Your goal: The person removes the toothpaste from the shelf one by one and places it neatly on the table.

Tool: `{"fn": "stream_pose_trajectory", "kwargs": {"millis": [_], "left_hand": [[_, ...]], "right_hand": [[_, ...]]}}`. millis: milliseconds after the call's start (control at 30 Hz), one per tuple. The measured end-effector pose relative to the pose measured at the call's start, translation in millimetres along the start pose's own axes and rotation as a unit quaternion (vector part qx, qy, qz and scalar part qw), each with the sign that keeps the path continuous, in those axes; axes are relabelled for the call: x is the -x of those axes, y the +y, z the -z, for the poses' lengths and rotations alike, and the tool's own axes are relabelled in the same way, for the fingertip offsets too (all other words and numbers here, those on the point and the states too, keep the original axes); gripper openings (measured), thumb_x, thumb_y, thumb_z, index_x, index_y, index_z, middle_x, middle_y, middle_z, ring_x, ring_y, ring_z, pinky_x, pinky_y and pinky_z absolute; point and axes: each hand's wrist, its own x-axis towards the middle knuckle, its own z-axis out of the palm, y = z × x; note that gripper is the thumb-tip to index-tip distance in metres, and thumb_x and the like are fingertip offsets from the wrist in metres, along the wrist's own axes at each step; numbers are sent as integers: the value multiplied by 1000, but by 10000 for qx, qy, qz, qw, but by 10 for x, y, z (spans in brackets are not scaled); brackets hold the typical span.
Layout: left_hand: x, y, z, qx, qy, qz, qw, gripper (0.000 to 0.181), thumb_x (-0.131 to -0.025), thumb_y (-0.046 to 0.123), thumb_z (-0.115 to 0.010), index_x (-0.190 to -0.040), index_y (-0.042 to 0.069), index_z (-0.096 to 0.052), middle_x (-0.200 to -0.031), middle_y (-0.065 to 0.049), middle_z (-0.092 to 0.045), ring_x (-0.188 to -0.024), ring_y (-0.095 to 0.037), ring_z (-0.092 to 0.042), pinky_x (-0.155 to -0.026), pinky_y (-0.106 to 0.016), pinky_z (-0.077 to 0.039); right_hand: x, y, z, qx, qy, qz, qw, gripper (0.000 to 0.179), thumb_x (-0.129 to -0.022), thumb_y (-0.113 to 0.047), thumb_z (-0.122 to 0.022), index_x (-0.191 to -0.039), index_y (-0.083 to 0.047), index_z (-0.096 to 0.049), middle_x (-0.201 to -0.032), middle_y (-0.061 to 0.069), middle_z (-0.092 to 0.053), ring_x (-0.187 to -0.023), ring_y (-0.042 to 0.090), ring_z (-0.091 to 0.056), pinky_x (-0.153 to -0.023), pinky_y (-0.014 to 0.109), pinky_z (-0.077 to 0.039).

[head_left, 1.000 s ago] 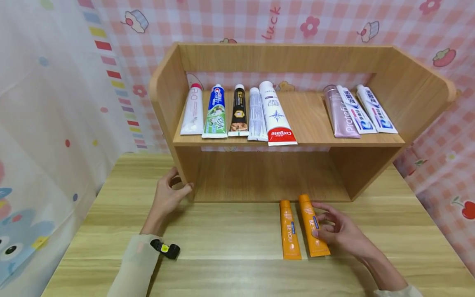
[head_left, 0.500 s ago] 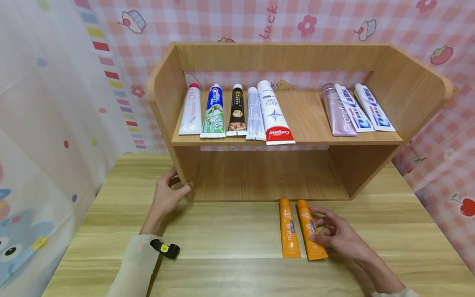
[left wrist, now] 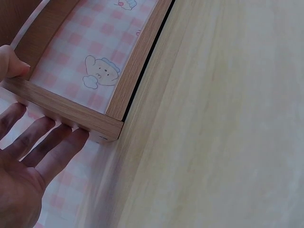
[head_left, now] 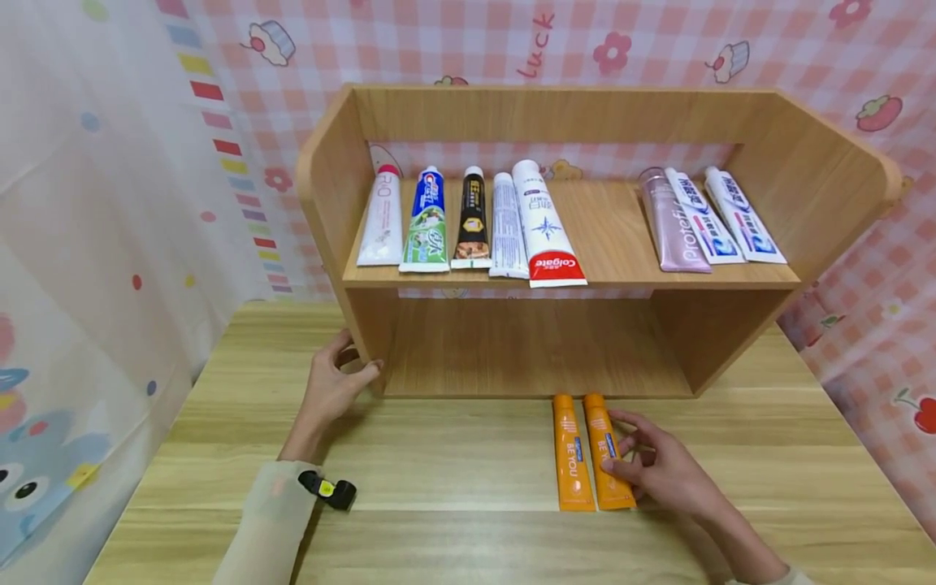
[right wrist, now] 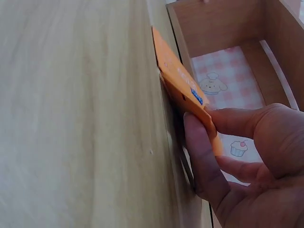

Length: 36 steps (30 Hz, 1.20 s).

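Two orange toothpaste tubes lie side by side on the table before the wooden shelf, caps toward it. My right hand pinches the right orange toothpaste tube along its outer edge, thumb on top. In the right wrist view that hand has the orange edge between thumb and fingers. The other orange toothpaste tube lies just left of it, a narrow gap between them. My left hand grips the lower front edge of the shelf's left side panel, thumb on the inner side, fingers outside.
On the upper board stand leaning tubes: a white and pink one, a blue and green one, a black one, a Colgate one and several others. A pink checked cloth hangs behind.
My right hand has drawn the right orange toothpaste tube back from the shelf and left, bringing it nearly parallel to the other one. My left hand keeps its grip on the shelf.
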Motion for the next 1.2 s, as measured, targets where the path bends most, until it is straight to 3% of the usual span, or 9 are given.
{"fn": "stream_pose_trajectory", "kwargs": {"millis": [267,400,533,700,833,1033,1100,1200], "left_hand": [[-13,10,0,-16,42,-48,10000,59,-87,6,-72,-145,11,-57,-136,-17,-64,-119,-35,-63,-101,-51,-52],[-17,4,0,42,23,-52,10000,59,-87,6,-72,-144,11,-57,-137,-18,-63,-119,-37,-63,-102,-54,-51],[-18,0,-1,83,35,-20,10000,58,-87,6,-72,-143,10,-58,-136,-19,-63,-120,-39,-62,-103,-56,-51],[-13,2,-5,49,15,-23,10000,57,-87,6,-72,-143,9,-58,-136,-19,-64,-120,-38,-62,-103,-54,-51],[-5,4,-4,4,17,-3,10000,58,-88,7,-72,-144,10,-57,-137,-18,-63,-120,-37,-63,-103,-53,-50],[8,5,-9,53,-6,21,10000,60,-88,7,-72,-146,11,-55,-138,-19,-62,-121,-38,-62,-104,-54,-50],[7,5,-11,86,-14,20,10000,61,-88,6,-72,-146,10,-55,-139,-19,-62,-121,-39,-61,-104,-56,-50],[6,7,-11,95,-17,20,10000,62,-88,7,-72,-147,11,-54,-140,-19,-61,-121,-40,-61,-104,-57,-50]], "right_hand": [[-15,-61,30,407,-7,82,9991,77,-88,-19,-81,-153,-8,-41,-98,14,-58,-66,18,-62,-54,35,-58],[-10,-71,52,782,30,319,9964,75,-87,-18,-82,-150,-5,-44,-95,12,-62,-64,16,-63,-53,33,-57],[-18,-71,72,1328,228,583,9892,71,-85,-21,-84,-145,-5,-50,-94,7,-65,-64,10,-59,-54,27,-53],[-30,-112,98,1802,829,1032,9747,62,-85,-24,-84,-137,-4,-59,-99,6,-68,-74,6,-58,-63,22,-51],[-47,-185,112,1661,1235,1299,9697,55,-89,-24,-81,-135,-3,-60,-109,12,-71,-86,14,-67,-73,25,-58],[-71,-324,116,1359,1336,1656,9676,57,-93,-29,-76,-142,-8,-55,-126,15,-67,-109,30,-66,-90,41,-60],[-73,-365,123,1299,1357,1832,9650,56,-95,-27,-75,-144,-11,-53,-131,13,-66,-114,26,-64,-95,36,-59],[-71,-426,133,1149,1406,2171,9591,57,-95,-20,-74,-147,-13,-51,-139,11,-62,-119,9,-59,-99,20,-53]]}}
